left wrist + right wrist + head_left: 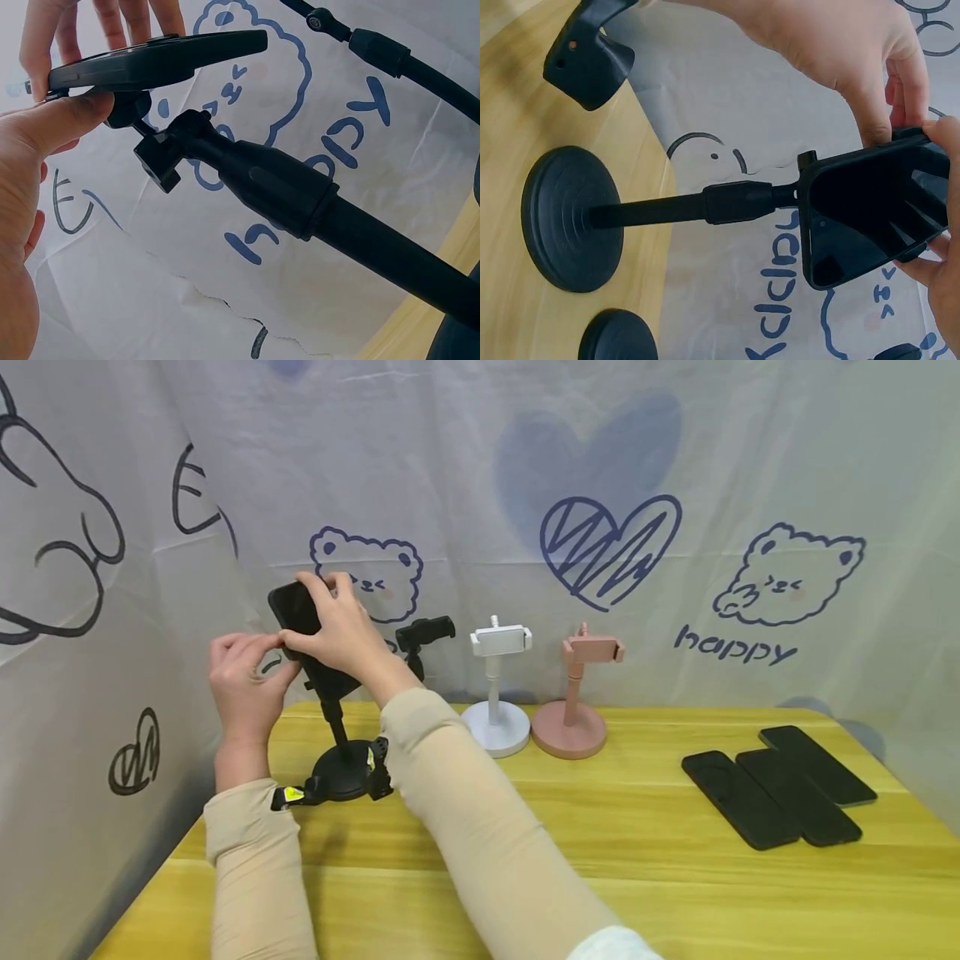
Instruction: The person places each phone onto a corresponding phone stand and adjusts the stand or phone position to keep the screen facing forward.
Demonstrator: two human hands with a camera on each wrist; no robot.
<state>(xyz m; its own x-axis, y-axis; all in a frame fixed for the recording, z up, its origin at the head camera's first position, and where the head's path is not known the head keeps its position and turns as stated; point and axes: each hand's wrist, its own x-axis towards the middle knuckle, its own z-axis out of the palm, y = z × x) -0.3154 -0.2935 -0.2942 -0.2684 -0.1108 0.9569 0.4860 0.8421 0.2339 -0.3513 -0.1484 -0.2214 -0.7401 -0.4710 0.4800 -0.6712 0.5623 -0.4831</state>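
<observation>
A black smartphone (pixel 294 610) sits tilted in the clamp of a black phone stand (pixel 335 722) at the left of the table. My right hand (pixel 347 631) grips the phone across its width, thumb on the near edge and fingers over the far edge. At the phone's left side, my left hand (pixel 247 685) pinches the clamp (pixel 907 133) with thumb and fingers. The dark screen (pixel 862 217) shows in the right wrist view. From below, the left wrist view shows the thumb (pixel 79 120) under the phone (pixel 165 60), by the stand's joint (pixel 187 131).
Behind the right forearm rises another black stand (pixel 425 633), partly hidden. A white stand (pixel 498 727) and a pink stand (pixel 570 731) stand beside it along the back. Three dark phones (pixel 738 797) lie at the table's right. A printed cloth (pixel 480 468) hangs behind.
</observation>
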